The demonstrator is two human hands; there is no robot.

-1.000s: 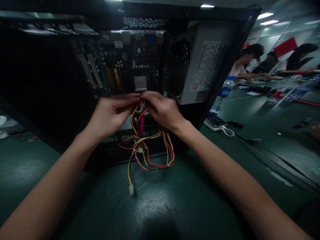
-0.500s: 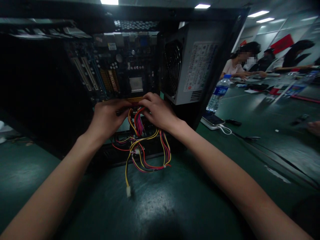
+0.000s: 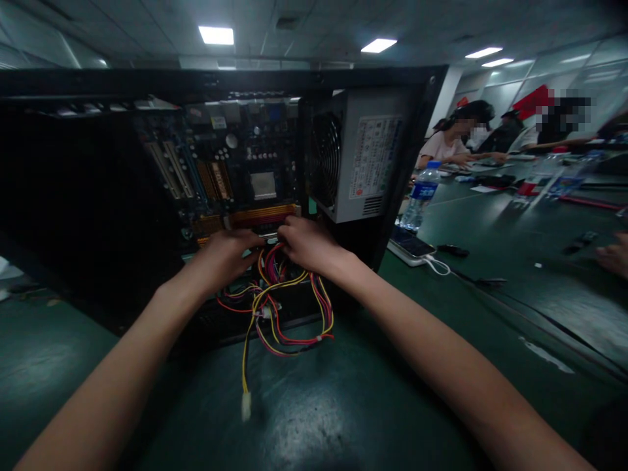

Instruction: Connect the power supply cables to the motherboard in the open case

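An open black computer case stands on the table with its inside facing me. Within it are a motherboard and a grey power supply at the upper right. Just below the orange and red memory slots, my left hand and my right hand meet from both sides. Their closed fingers pinch the top end of a power cable with many coloured wires; its plug is hidden by the fingers. More yellow and red wires hang below, one ending in a loose white connector.
On the green table, to the right of the case, stand a water bottle and a phone with a white cable. Black cords run along the right side. Other people sit farther back.
The view has tilted up, showing more ceiling. Both hands have come slightly lower against the motherboard, uncovering the memory slots. Their grip looks much the same.
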